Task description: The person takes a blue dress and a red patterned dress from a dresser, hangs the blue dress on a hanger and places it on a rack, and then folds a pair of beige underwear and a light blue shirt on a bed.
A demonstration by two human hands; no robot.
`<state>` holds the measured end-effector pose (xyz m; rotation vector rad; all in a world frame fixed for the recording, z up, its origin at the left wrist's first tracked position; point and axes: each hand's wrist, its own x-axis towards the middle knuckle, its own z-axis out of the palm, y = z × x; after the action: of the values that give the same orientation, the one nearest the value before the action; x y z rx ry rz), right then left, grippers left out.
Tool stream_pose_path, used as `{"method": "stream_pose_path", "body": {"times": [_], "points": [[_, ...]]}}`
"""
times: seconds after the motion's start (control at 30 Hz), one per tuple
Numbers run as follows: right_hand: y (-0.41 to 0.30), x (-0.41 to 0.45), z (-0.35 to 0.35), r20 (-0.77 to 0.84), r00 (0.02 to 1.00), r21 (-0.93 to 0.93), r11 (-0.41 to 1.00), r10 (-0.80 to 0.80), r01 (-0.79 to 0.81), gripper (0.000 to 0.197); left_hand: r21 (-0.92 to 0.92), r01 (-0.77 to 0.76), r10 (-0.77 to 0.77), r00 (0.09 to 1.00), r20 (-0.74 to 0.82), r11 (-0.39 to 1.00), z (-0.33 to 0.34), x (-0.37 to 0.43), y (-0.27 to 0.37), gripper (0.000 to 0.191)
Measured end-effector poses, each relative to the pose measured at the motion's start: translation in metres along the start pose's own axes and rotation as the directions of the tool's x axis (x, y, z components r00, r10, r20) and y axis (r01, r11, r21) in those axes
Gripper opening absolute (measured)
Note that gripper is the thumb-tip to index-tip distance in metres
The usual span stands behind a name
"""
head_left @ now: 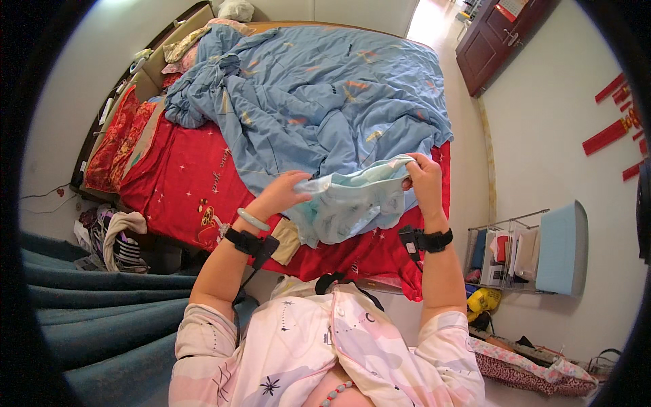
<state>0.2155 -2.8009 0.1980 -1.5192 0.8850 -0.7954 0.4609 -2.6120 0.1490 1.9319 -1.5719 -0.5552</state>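
A pale aqua garment with an elastic waistband [358, 208], perhaps shorts or underpants, is stretched between my two hands above the near edge of the bed. My right hand [426, 178] pinches the right end of its waistband. At the other end, the fingers and thumb of my left hand [285, 192] lie either side of the band, and the cloth hangs down between the hands. Just below my left hand, a folded beige cloth [286, 243] lies on the red bedsheet [178, 168]. Beyond the garment spreads a rumpled blue quilt [325, 96].
Pillows [129, 137] rest against the headboard at left. Clothes [119, 234] are heaped beside the bed, near a dark teal curtain [117, 305]. To the right are a wire rack [503, 254] with a light-blue panel [559, 249] and an open brown door [501, 40].
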Motion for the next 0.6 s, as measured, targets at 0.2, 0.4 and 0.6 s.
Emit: {"method": "stream_pose_path", "body": {"times": [0.2,0.4,0.6], "points": [[-0.014,-0.018,0.036,0.091,0.995,-0.079,0.996,-0.035,0.043,0.018,-0.719,0.146,0.024,0.975,0.221,0.680,0.049,0.034,0.067,0.026],[-0.013,-0.032,0.045,0.401,0.907,-0.058,0.985,-0.125,0.162,0.032,-0.883,0.281,0.029,0.949,0.314,0.375,0.064,0.045,0.076,0.026],[0.032,-0.036,0.006,0.164,0.983,-0.007,0.996,-0.088,0.090,0.030,-0.854,0.438,0.079,0.898,0.434,-0.281,0.057,0.043,0.051,0.049]]}}
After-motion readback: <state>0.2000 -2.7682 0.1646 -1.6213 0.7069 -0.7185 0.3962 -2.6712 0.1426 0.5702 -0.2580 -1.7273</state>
